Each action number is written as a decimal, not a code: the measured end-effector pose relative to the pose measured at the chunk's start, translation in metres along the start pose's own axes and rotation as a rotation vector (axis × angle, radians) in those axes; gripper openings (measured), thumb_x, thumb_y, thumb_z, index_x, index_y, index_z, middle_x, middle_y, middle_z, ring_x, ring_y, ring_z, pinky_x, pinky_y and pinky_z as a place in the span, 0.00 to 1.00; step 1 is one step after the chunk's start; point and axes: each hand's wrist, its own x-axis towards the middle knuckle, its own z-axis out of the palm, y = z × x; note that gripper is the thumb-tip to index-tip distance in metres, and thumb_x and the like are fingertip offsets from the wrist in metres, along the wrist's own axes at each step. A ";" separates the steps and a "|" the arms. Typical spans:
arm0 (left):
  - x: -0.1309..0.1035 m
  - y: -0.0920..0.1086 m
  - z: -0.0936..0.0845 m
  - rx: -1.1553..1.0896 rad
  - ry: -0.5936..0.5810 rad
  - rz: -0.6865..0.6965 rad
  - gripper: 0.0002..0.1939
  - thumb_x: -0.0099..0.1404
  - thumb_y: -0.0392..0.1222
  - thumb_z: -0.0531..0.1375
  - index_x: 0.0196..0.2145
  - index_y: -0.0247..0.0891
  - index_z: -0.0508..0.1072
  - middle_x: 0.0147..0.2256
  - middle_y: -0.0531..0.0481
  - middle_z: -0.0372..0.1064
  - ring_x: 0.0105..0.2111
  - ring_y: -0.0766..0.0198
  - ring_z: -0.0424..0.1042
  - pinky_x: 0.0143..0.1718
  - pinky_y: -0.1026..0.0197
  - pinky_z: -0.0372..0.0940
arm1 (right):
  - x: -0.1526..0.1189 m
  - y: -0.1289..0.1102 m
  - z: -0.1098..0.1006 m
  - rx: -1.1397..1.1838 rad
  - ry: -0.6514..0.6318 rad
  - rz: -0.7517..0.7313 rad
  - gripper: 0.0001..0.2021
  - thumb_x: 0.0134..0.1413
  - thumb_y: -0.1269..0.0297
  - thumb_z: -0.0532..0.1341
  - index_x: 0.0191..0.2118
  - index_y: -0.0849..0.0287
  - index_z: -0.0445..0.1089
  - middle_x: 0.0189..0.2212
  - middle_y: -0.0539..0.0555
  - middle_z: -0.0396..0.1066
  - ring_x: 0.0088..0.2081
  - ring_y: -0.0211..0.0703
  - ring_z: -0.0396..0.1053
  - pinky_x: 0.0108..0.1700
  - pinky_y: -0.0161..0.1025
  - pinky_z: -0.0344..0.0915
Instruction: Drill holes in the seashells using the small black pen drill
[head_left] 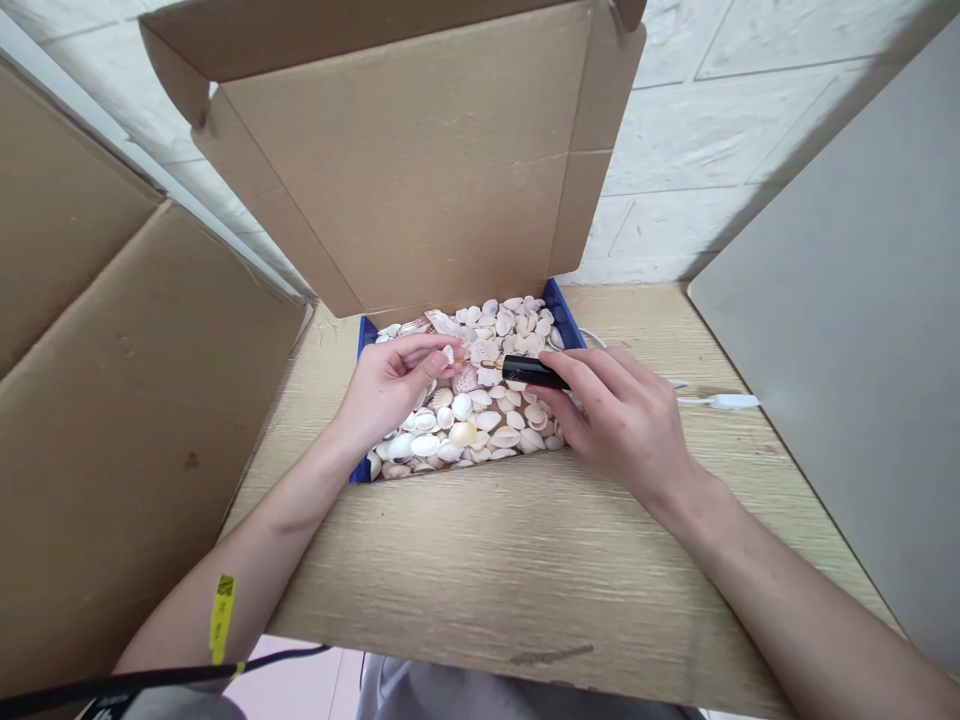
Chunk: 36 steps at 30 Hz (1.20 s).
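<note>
Between the fingertips of my left hand [397, 380] is a small white seashell [448, 354], pinched above the box. My right hand [619, 415] grips a black mini drill [529, 371] with a brass-coloured tip that points left toward the shell. A short gap seems to lie between the drill's tip and the held shell; the thin bit is hard to make out. Beneath both hands, a shallow box with blue sides [564, 315] holds many white, cream and pinkish shells [506, 437], some larger and ribbed.
The box's brown cardboard lid [405, 170] stands raised at the back, before a white brick-patterned wall [720, 130]. Cardboard [112, 430] flanks the left, a grey panel [847, 280] the right. A white cable with a small inline piece [733, 401] lies on the wooden tabletop [450, 570].
</note>
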 end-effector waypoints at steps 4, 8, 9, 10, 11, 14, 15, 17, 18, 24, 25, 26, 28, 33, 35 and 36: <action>-0.001 0.000 -0.001 -0.001 -0.041 -0.019 0.12 0.60 0.45 0.65 0.40 0.36 0.79 0.38 0.46 0.79 0.36 0.61 0.78 0.45 0.57 0.72 | 0.000 0.000 0.000 0.004 -0.006 0.003 0.12 0.56 0.66 0.61 0.46 0.62 0.67 0.37 0.54 0.74 0.36 0.41 0.68 0.36 0.37 0.64; -0.003 0.001 -0.001 0.029 -0.071 -0.046 0.15 0.61 0.47 0.64 0.42 0.36 0.78 0.41 0.45 0.78 0.38 0.57 0.78 0.44 0.56 0.73 | 0.000 0.000 0.000 0.006 0.000 -0.002 0.12 0.57 0.65 0.61 0.46 0.61 0.66 0.36 0.54 0.74 0.35 0.41 0.68 0.36 0.37 0.64; -0.003 0.001 -0.001 0.039 -0.072 -0.045 0.15 0.61 0.48 0.63 0.42 0.36 0.78 0.41 0.44 0.78 0.38 0.57 0.78 0.43 0.56 0.73 | 0.000 0.000 0.000 0.006 0.001 -0.001 0.12 0.57 0.65 0.61 0.46 0.60 0.66 0.36 0.54 0.74 0.35 0.41 0.68 0.36 0.37 0.64; -0.003 0.001 -0.001 0.048 -0.073 -0.044 0.15 0.61 0.48 0.63 0.42 0.36 0.78 0.42 0.44 0.78 0.38 0.56 0.78 0.43 0.56 0.73 | 0.000 -0.001 0.000 0.007 0.000 0.001 0.12 0.57 0.65 0.61 0.46 0.60 0.66 0.36 0.54 0.74 0.35 0.41 0.68 0.36 0.37 0.64; -0.003 0.001 -0.001 0.055 -0.074 -0.038 0.15 0.61 0.48 0.63 0.41 0.37 0.79 0.42 0.44 0.78 0.38 0.57 0.79 0.43 0.56 0.73 | 0.000 -0.001 0.000 0.007 -0.003 0.004 0.11 0.57 0.65 0.61 0.46 0.60 0.66 0.36 0.54 0.74 0.35 0.41 0.69 0.36 0.37 0.64; -0.003 0.000 -0.002 0.056 -0.081 -0.023 0.15 0.61 0.49 0.63 0.41 0.37 0.79 0.42 0.45 0.78 0.38 0.57 0.78 0.44 0.56 0.73 | 0.000 -0.001 0.000 0.006 -0.005 0.012 0.11 0.57 0.65 0.61 0.46 0.60 0.67 0.36 0.54 0.74 0.35 0.41 0.69 0.36 0.37 0.64; -0.003 -0.001 -0.002 0.051 -0.084 -0.021 0.15 0.61 0.49 0.63 0.41 0.37 0.79 0.42 0.45 0.78 0.37 0.57 0.78 0.44 0.55 0.73 | 0.000 -0.001 0.000 0.005 -0.005 0.015 0.11 0.57 0.65 0.61 0.46 0.60 0.67 0.36 0.54 0.74 0.35 0.41 0.69 0.36 0.37 0.64; -0.002 -0.002 -0.002 0.038 -0.089 -0.021 0.15 0.61 0.48 0.63 0.41 0.37 0.79 0.42 0.46 0.78 0.37 0.58 0.78 0.43 0.56 0.74 | 0.001 -0.001 0.000 0.003 -0.003 0.019 0.11 0.57 0.65 0.61 0.46 0.60 0.67 0.36 0.54 0.74 0.34 0.41 0.68 0.36 0.37 0.64; -0.003 -0.002 -0.002 0.032 -0.089 -0.024 0.14 0.61 0.48 0.63 0.41 0.37 0.79 0.41 0.46 0.78 0.37 0.58 0.78 0.43 0.56 0.74 | 0.001 -0.001 -0.001 0.005 -0.002 0.019 0.11 0.57 0.66 0.61 0.46 0.61 0.67 0.36 0.54 0.74 0.34 0.42 0.68 0.36 0.37 0.64; -0.004 0.000 0.000 0.000 -0.115 -0.066 0.11 0.60 0.44 0.65 0.39 0.38 0.79 0.40 0.48 0.79 0.37 0.60 0.78 0.44 0.58 0.73 | 0.001 0.001 0.000 -0.009 0.061 0.004 0.12 0.54 0.68 0.62 0.45 0.61 0.67 0.38 0.57 0.75 0.39 0.47 0.68 0.42 0.43 0.66; -0.005 0.000 0.000 -0.009 -0.126 -0.070 0.11 0.60 0.44 0.65 0.40 0.39 0.79 0.40 0.48 0.79 0.37 0.60 0.78 0.45 0.58 0.73 | 0.001 0.002 0.000 -0.017 0.067 0.010 0.12 0.55 0.68 0.62 0.45 0.61 0.67 0.39 0.57 0.75 0.39 0.48 0.68 0.42 0.43 0.66; -0.005 0.001 0.000 -0.015 -0.136 -0.071 0.12 0.60 0.44 0.65 0.41 0.39 0.79 0.41 0.48 0.79 0.38 0.60 0.78 0.46 0.58 0.73 | 0.001 0.002 0.000 -0.022 0.067 0.019 0.12 0.55 0.68 0.62 0.46 0.61 0.67 0.39 0.57 0.75 0.40 0.48 0.69 0.41 0.43 0.66; -0.006 0.001 -0.001 -0.018 -0.143 -0.066 0.13 0.60 0.44 0.65 0.42 0.39 0.79 0.41 0.48 0.79 0.39 0.60 0.78 0.47 0.57 0.73 | 0.001 0.002 0.001 -0.018 0.055 0.042 0.12 0.56 0.66 0.61 0.45 0.62 0.67 0.39 0.58 0.75 0.39 0.48 0.69 0.41 0.43 0.66; -0.006 0.000 -0.002 0.007 -0.142 -0.034 0.14 0.58 0.44 0.66 0.42 0.40 0.79 0.40 0.48 0.79 0.39 0.60 0.78 0.47 0.58 0.72 | 0.002 0.000 0.000 -0.001 -0.013 0.094 0.10 0.59 0.61 0.58 0.40 0.63 0.70 0.31 0.56 0.73 0.33 0.46 0.68 0.36 0.41 0.65; -0.006 0.000 -0.002 0.038 -0.137 -0.016 0.13 0.58 0.44 0.66 0.41 0.40 0.80 0.39 0.48 0.79 0.38 0.60 0.78 0.45 0.59 0.72 | 0.002 -0.002 -0.001 0.006 -0.047 0.104 0.11 0.60 0.61 0.56 0.35 0.62 0.70 0.25 0.54 0.71 0.29 0.44 0.66 0.32 0.40 0.62; -0.006 0.000 -0.002 0.057 -0.132 -0.008 0.13 0.58 0.44 0.67 0.41 0.40 0.80 0.39 0.47 0.79 0.38 0.60 0.78 0.45 0.59 0.73 | 0.002 -0.002 -0.001 0.015 -0.069 0.111 0.12 0.60 0.61 0.55 0.34 0.62 0.70 0.23 0.53 0.70 0.28 0.43 0.66 0.30 0.39 0.60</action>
